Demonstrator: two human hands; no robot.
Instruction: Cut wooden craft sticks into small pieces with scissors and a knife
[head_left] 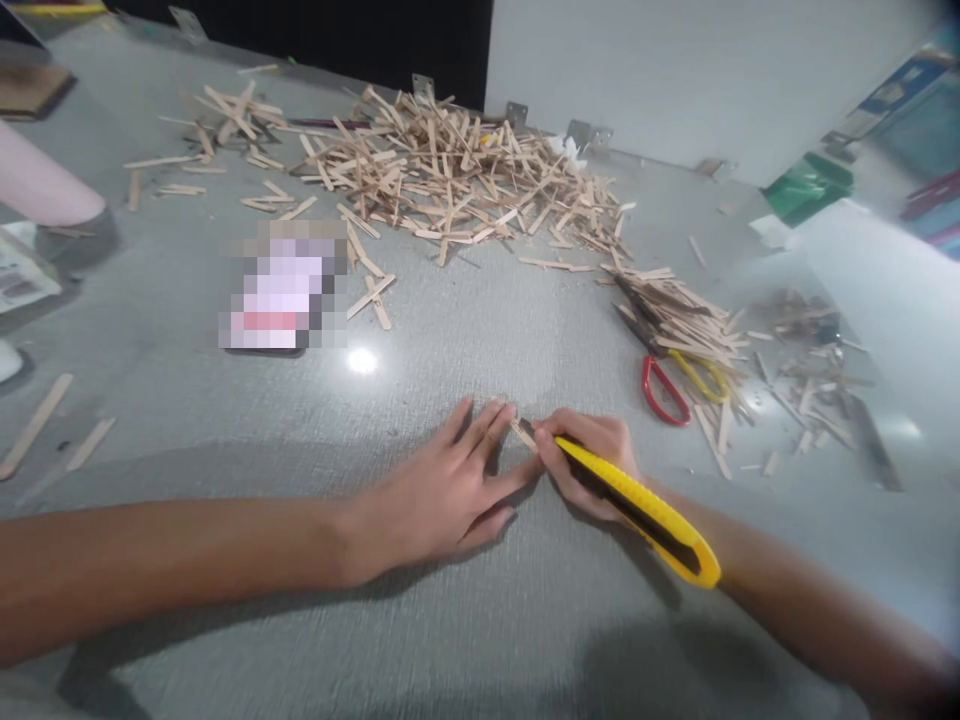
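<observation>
The right hand (596, 438) has its grip clamped on a yellow cutter (649, 510), whose handle slants toward four o'clock. Its blade meets a small wooden piece (524, 437) on the grey worktop (420, 640), just between the two hands. The left hand (442, 490) lies with its grip apart, fingers spread, fingertips at that piece. Scissors (654, 364) with red and yellow handles lie at two o'clock from the hands, a heap of wooden sticks (450, 170) at twelve.

the phone (281, 290) is pixelated (pink cylinder (45, 185) cropped left)
</observation>
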